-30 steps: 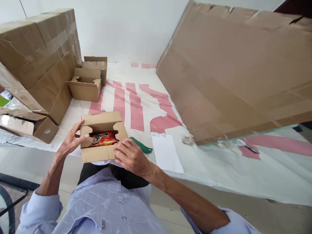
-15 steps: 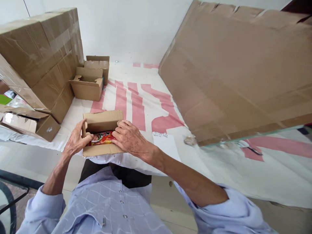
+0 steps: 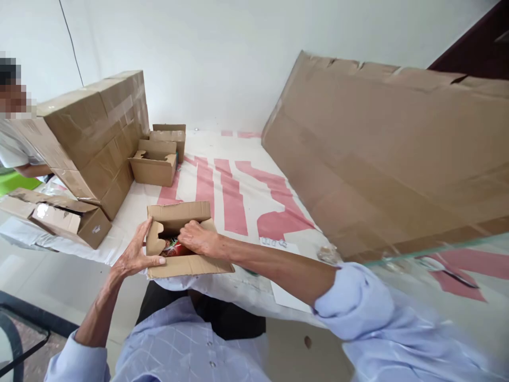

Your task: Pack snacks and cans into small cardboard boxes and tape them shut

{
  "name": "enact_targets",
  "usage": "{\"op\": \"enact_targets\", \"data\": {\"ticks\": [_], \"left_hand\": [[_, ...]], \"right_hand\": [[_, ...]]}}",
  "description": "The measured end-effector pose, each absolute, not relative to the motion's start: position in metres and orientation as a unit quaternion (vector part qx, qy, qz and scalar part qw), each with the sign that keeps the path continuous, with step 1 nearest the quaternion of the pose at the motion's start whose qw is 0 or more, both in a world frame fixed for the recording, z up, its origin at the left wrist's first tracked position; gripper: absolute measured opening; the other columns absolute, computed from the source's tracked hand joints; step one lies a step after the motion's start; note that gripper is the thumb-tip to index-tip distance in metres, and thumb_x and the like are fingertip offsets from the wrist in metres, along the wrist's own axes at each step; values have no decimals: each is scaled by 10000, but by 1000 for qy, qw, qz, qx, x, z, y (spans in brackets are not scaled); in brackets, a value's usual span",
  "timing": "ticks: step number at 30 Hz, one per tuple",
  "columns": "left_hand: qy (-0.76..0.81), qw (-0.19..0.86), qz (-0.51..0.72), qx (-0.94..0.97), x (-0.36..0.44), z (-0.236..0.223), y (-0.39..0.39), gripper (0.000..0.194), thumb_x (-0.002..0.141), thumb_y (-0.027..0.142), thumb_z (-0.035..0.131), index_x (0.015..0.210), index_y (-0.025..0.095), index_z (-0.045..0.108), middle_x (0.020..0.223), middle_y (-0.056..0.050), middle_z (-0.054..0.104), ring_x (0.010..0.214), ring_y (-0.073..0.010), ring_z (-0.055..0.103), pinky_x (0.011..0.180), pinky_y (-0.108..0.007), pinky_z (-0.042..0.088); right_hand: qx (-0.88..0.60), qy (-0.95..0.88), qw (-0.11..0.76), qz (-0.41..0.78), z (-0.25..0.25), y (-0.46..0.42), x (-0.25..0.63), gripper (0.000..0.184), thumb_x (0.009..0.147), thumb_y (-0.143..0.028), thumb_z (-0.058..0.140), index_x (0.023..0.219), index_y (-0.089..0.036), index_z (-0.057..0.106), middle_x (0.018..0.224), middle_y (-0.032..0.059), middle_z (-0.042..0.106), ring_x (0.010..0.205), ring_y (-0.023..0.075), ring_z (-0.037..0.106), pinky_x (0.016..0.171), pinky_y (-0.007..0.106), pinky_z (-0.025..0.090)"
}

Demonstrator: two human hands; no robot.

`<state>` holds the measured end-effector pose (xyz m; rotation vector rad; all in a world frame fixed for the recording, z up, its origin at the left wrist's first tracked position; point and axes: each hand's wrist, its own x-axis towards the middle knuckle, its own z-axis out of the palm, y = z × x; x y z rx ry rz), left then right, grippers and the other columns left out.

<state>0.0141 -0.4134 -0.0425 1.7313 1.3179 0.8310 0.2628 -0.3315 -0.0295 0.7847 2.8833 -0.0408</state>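
The pink-and-white cloth-covered table (image 3: 214, 147) bears stacked cartons (image 3: 107, 127), small open boxes (image 3: 153, 173) and white paper (image 3: 288, 298).

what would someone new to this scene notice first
Probably the huge cardboard panel filling the right side, then the stack of taped boxes at the left. Front and centre, the left hand holds a small open box while the right hand reaches inside, by a red packet.

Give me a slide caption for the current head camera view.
Left hand holds an open cardboard box; right hand reaches inside, at a red packet.
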Motion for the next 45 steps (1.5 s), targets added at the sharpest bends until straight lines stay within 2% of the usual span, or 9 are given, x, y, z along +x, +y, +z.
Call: {"op": "enact_targets", "data": {"ticks": [6,13,16,19,21,25,33,41,45], "left_hand": [[513,386,340,687,10,-51,-409,1279,698,723,921,1737,329,287,1754,-177,314,1599,-489,364,1210,-622,496],[488,295,412,711,5,-16,-385,1200,685,731,927,1683,313,409,1747,-177,350,1617,-468,354,1220,-606,479],[425,263,422,756,14,15,-369,1028,711,639,957,1590,286,558,1666,-163,509,1561,-433,457,1247,-568,450],[390,299,460,739,30,36,-350,650,793,572,927,1303,208,754,1270,-135,782,1193,-339,730,1077,-471,575],[374,340,519,689,41,45,-338,522,792,565,931,1111,179,781,1035,-91,814,961,-266,760,907,-386,616],[354,396,603,595,55,56,-314,546,693,523,1004,1042,175,770,1031,-70,819,923,-229,758,841,-334,616],[385,434,614,535,54,52,-260,610,678,557,997,1085,165,768,971,-62,822,838,-203,766,758,-300,612],[420,526,525,520,36,10,-213,639,516,484,1071,958,124,783,803,-60,797,720,-197,749,756,-326,612],[455,546,492,503,31,-17,-197,482,678,426,1026,933,112,763,789,-51,773,696,-179,722,734,-324,611]], "right_hand": [[299,953,-3,-54,1,-327,282,258,1006,-131,571,800,-168,723,901,117,736,935,247,629,794,359,418],[318,852,-245,-337,69,-313,323,217,929,-262,570,820,-169,733,913,49,730,755,149,615,704,290,453],[342,781,-288,-437,75,-304,328,232,875,-388,679,820,-171,742,791,16,692,670,136,579,637,280,429],[341,697,-349,-526,72,-294,325,441,831,-614,776,863,-175,753,775,19,702,644,139,584,619,281,446],[306,643,-396,-580,68,-288,322,630,802,-798,749,971,-191,764,919,62,766,750,182,666,686,307,518],[245,581,-463,-623,60,-275,318,832,766,-965,649,1210,-266,726,1194,88,789,1068,284,733,873,399,590],[263,553,-556,-562,32,-227,299,611,677,-685,948,1042,-234,755,1086,25,807,1030,235,732,977,368,584],[328,520,-496,-613,-11,-180,292,530,632,-582,980,871,-185,723,848,37,793,840,204,727,915,380,602],[361,520,-464,-619,-34,-179,286,489,694,-582,937,847,-183,700,785,27,760,811,195,707,862,360,596]]}}
